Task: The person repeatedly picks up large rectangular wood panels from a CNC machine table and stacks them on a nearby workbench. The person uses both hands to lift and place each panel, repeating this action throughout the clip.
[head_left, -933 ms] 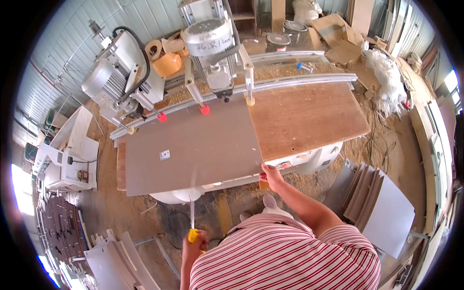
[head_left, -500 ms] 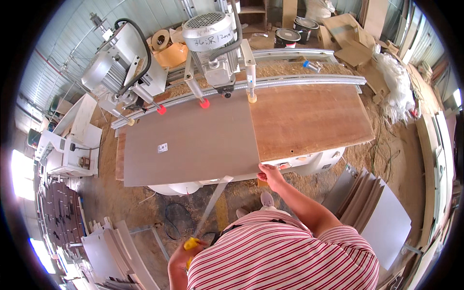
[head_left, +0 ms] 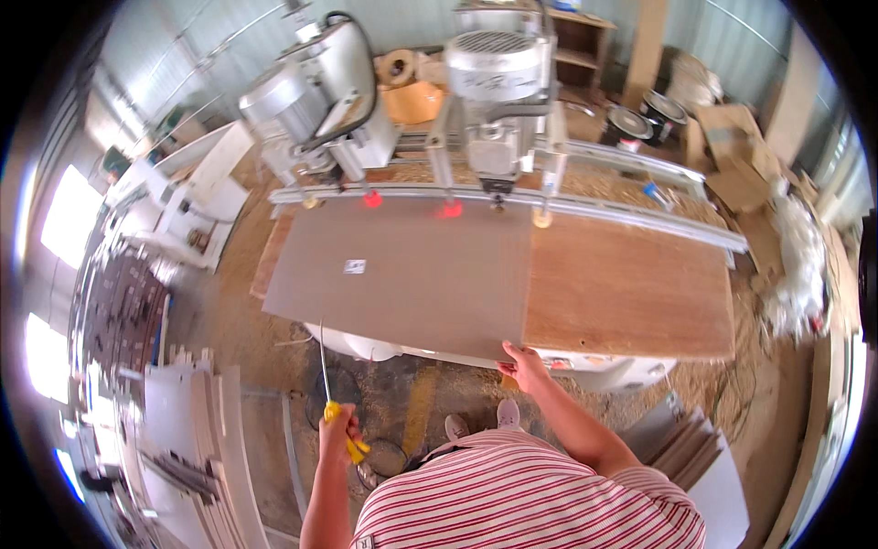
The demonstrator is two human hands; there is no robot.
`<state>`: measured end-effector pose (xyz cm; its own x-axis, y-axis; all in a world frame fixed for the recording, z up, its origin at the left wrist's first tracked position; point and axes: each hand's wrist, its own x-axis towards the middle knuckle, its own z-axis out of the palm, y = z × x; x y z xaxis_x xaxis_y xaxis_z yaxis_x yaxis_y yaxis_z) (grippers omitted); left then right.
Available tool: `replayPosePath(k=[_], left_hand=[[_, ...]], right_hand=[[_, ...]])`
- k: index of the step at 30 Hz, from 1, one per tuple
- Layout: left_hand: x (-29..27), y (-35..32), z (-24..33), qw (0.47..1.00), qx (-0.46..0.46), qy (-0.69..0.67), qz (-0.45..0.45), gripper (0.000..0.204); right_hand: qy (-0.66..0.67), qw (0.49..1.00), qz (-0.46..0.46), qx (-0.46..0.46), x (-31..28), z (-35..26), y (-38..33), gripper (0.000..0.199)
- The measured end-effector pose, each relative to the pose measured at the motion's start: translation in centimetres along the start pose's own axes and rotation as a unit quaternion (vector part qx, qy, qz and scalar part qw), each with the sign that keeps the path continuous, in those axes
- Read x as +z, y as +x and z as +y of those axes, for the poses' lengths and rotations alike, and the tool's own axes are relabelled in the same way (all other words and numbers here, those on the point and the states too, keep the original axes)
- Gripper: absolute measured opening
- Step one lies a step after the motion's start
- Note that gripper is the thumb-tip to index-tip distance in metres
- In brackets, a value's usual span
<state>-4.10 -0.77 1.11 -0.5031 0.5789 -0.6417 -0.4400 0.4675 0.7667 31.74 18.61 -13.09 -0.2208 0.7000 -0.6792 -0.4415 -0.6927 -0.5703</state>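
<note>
- The machine (head_left: 494, 101), a drilling or boring rig with two motors on a rail (head_left: 512, 203), stands at the far edge of the table (head_left: 631, 293), whose bare brown top shows on the right.
- The panel (head_left: 402, 279), a large grey board with a small white sticker, lies flat on the left part of the table; its far edge sits under the rail and its near edge overhangs toward the person.
- Stacks of cut boards (head_left: 197, 448) lean on the floor at the left, more at the right.
- The right hand (head_left: 523, 364) is closed over the panel's near right corner, fingers on top.
- The left hand (head_left: 337, 432) is closed in a full grip on the yellow handle of a thin rod (head_left: 324, 366), held low and well apart from the panel.
- Judged from this, the step in hand is setting the panel against the rail; the next move calls for a square, steady push with the corner held flat.
</note>
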Motion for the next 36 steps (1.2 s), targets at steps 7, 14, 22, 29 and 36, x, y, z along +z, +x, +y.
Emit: replayPosePath(k=[7,14,22,29,36], left_hand=[[6.4,9.1,-2.6,0.994,0.056,-0.034,0.088,0.010],[8.6,15.2,-7.4,0.947,0.157,-0.265,0.096,0.019],[5.7,6.9,-13.3,0.968,0.060,-0.236,0.060,0.016],[1.3,-1.2,-10.9,0.967,0.047,-0.232,0.097,0.021],[-13.3,-6.4,-12.5,0.938,0.088,-0.279,0.184,0.025]], right_hand=[[-0.005,1.000,0.001,-0.016,-1.3,1.5,1.0,0.035],[-0.099,0.987,-0.059,0.113,-13.8,1.9,-4.3,0.040],[-0.213,0.975,0.057,0.006,-5.3,-1.9,-7.1,0.044],[-0.280,0.954,0.067,-0.080,0.4,-2.5,-9.6,0.049],[-0.325,0.933,0.033,-0.151,7.3,0.1,-13.3,0.053]])
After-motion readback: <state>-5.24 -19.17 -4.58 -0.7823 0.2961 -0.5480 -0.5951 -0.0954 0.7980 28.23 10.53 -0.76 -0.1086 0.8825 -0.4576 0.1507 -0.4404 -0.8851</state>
